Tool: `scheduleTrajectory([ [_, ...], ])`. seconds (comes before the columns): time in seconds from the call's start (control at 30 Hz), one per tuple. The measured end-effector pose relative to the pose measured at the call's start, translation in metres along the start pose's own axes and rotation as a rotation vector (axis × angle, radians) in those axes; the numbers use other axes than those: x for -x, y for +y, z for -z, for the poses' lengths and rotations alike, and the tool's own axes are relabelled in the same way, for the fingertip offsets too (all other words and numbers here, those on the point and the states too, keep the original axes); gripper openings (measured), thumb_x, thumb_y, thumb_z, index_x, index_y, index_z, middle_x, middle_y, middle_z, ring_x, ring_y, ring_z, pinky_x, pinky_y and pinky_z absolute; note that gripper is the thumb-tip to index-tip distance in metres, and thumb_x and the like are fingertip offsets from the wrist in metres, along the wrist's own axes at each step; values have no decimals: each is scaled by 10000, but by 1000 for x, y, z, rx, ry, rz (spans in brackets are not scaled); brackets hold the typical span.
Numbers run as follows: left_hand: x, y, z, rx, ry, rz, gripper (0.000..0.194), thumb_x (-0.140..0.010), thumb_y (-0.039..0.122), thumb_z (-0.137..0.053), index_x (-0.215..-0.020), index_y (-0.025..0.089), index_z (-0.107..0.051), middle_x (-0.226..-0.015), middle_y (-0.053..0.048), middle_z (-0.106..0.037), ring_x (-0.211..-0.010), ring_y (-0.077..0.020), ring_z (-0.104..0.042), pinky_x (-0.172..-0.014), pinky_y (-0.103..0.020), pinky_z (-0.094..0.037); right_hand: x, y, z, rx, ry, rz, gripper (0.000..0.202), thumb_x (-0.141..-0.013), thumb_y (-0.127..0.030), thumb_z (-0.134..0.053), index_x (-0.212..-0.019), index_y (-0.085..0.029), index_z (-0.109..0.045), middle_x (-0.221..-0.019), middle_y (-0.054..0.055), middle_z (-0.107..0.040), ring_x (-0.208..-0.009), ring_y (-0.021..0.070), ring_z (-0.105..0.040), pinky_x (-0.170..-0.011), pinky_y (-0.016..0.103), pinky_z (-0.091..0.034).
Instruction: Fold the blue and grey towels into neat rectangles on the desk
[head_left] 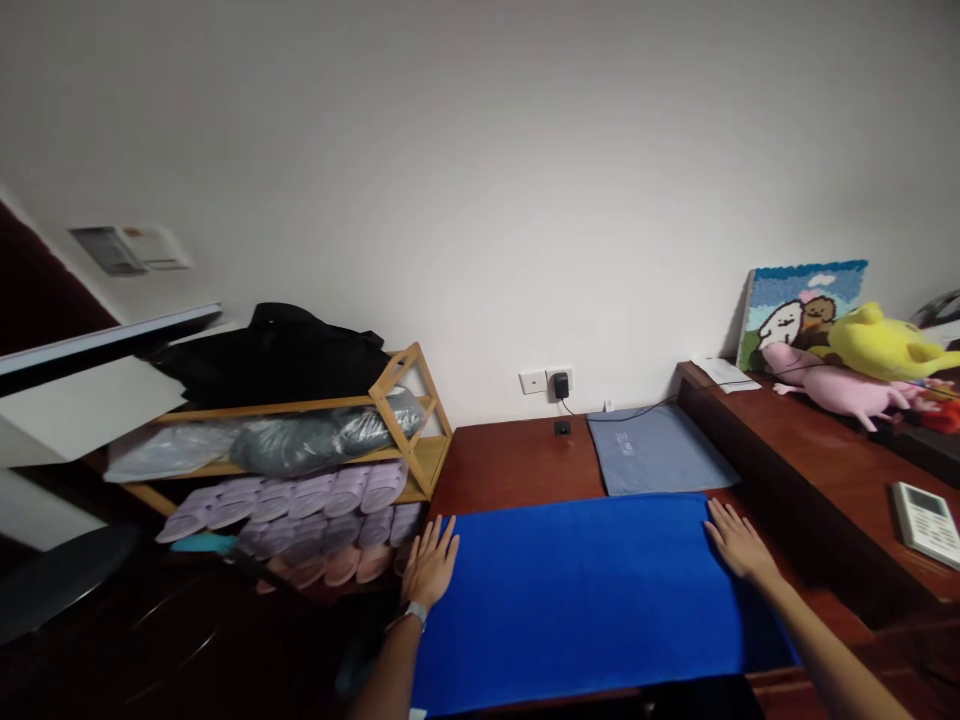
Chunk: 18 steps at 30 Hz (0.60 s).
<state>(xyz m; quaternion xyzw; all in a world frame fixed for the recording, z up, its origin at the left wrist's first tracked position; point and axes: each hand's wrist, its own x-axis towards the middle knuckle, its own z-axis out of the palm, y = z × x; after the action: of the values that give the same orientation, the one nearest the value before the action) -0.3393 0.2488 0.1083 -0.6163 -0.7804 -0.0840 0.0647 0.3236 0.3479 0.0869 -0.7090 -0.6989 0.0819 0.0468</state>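
A blue cloth (585,590) lies spread out on a reddish-brown wooden desk (510,460), and part of it hangs over at the front right. My left hand (433,562) rests palm down on its left edge, fingers apart, with a watch on the wrist. On the right edge, near the far corner, my right hand (739,540) lies flat with its fingers spread. Neither hand grips anything. Just beyond the blue cloth is a grey-blue cloth bag (660,447), lying flat.
Left of the desk stands a wooden rack (427,460) with slippers (330,495) and a black bag (285,355). A raised ledge at right holds plush toys (840,385), a picture (806,300) and a white device (928,522). A plug (561,386) trails a cord.
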Motion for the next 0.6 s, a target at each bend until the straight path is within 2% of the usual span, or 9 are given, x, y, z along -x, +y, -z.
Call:
scheduleTrajectory([
  [0.03, 3, 3, 5, -2, 25, -2, 571, -1044, 433, -283, -1564, 231, -406, -1643, -90, -380, -1520, -265, -342, -1238, -514, -265, 4, -5, 1, -7, 33, 20, 706, -991, -468, -226, -1601, -125, -314, -1670, 76, -293, -1556, 256, -207, -1270, 469, -194],
  [0.1, 14, 11, 17, 8, 87, -36, 569, -1048, 416, -279, -1560, 207, -415, -1636, -100, -394, -1517, -264, -348, -1245, -509, -260, 21, -32, 2, -37, 122, 94, 699, -1001, -476, -204, -1591, -128, -344, -1662, 79, -313, -1559, 266, -198, -1276, 482, -172],
  [0.2, 48, 25, 29, 65, 97, -139, 543, -1055, 418, -291, -1527, 220, -472, -1604, -84, -455, -1489, -248, -403, -1239, -471, -304, 63, -104, -2, -131, 174, 280, 683, -1026, -506, -193, -1598, -165, -341, -1658, 65, -321, -1561, 265, -191, -1282, 489, -160],
  [0.33, 104, 35, 34, 110, 25, -226, 519, -1053, 460, -337, -1534, 306, -456, -1631, -21, -416, -1513, -242, -359, -1250, -481, -298, 121, -224, -11, -244, 37, 484, 687, -1042, -552, -193, -1613, -183, -295, -1665, 41, -274, -1559, 250, -199, -1283, 480, -179],
  [0.43, 130, 32, 32, 88, -38, -171, 547, -1044, 497, -352, -1569, 345, -380, -1662, -14, -344, -1532, -255, -315, -1252, -516, -277, 144, -296, -13, -266, -81, 544, 708, -1038, -568, -181, -1617, -170, -271, -1672, 61, -230, -1560, 250, -183, -1283, 486, -167],
  [0.5, 136, 29, 32, 75, -69, -130, 561, -1041, 520, -348, -1578, 360, -350, -1669, -13, -324, -1535, -261, -305, -1251, -527, -269, 147, -320, -14, -257, -130, 542, 725, -1034, -568, -181, -1618, -145, -258, -1673, 84, -211, -1564, 254, -161, -1283, 500, -142],
  [0.53, 136, 28, 31, 72, -77, -122, 566, -1040, 529, -342, -1582, 366, -337, -1672, -10, -314, -1537, -262, -299, -1252, -530, -261, 146, -322, -15, -252, -139, 530, 730, -1032, -564, -186, -1617, -134, -256, -1673, 93, -207, -1565, 256, -155, -1284, 503, -131],
  [0.6, 135, 26, 32, 70, -87, -121, 571, -1042, 536, -330, -1588, 372, -314, -1679, -1, -290, -1544, -261, -279, -1259, -532, -240, 139, -308, -20, -241, -126, 482, 731, -1026, -555, -204, -1612, -124, -270, -1672, 98, -211, -1565, 257, -159, -1284, 499, -121],
])
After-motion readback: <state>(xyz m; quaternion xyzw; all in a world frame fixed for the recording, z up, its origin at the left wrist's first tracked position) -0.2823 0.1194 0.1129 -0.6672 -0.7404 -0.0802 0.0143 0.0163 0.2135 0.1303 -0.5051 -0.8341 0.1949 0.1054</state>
